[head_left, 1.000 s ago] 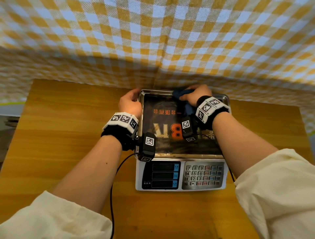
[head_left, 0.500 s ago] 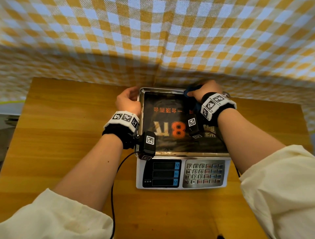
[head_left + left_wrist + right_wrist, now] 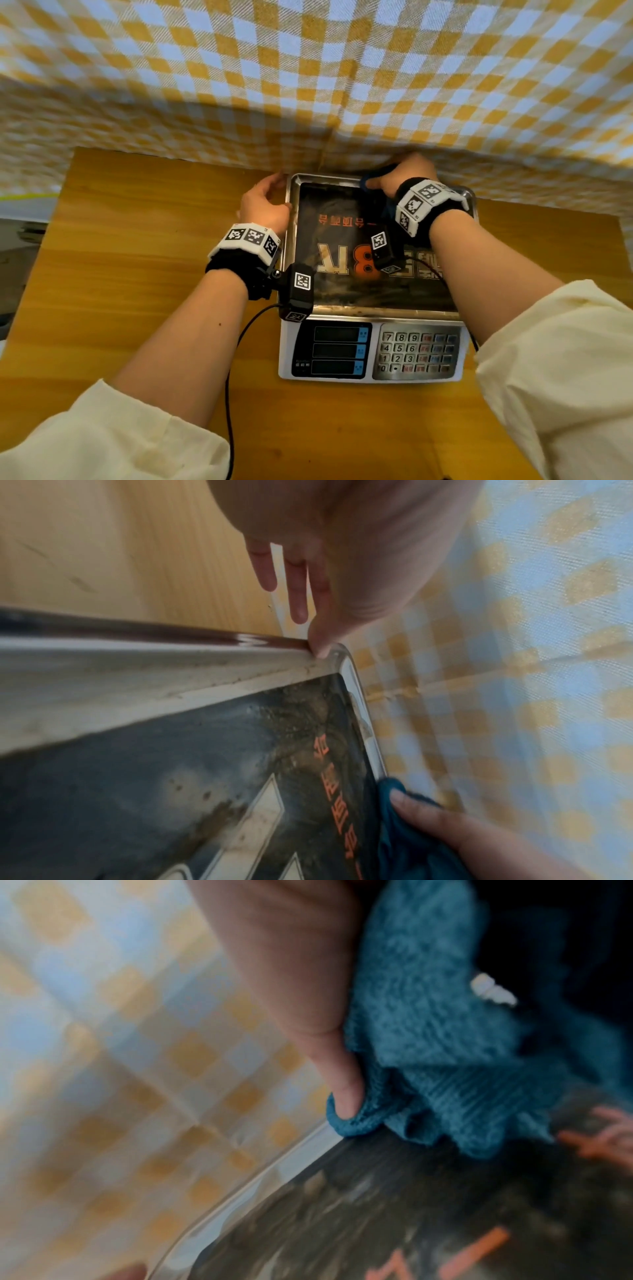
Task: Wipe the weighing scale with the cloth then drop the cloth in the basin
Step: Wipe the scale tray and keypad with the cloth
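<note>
The weighing scale (image 3: pixel 373 349) stands on the wooden table, its steel tray (image 3: pixel 292 240) covered by a dirty dark sticker with orange print. My right hand (image 3: pixel 407 174) grips a blue cloth (image 3: pixel 371 178) and presses it on the tray's far edge. In the right wrist view the thumb (image 3: pixel 329 1056) digs into the bunched cloth (image 3: pixel 428 1042) just above the tray (image 3: pixel 342 1218). My left hand (image 3: pixel 269 197) rests at the tray's far left corner. Its thumb (image 3: pixel 320 642) touches the rim (image 3: pixel 171 653), and its fingers (image 3: pixel 296 588) hang straight outside. The basin is not in view.
A yellow and white checked fabric (image 3: pixel 308 85) hangs as a backdrop right behind the scale. The wooden table (image 3: pixel 137 240) stretches left and right of the scale. A black cable (image 3: pixel 236 342) runs from my left wrist toward me.
My right hand slid the cloth along the tray's far edge, first rightward, then a little back to the left. My left hand stayed at the far left corner.
</note>
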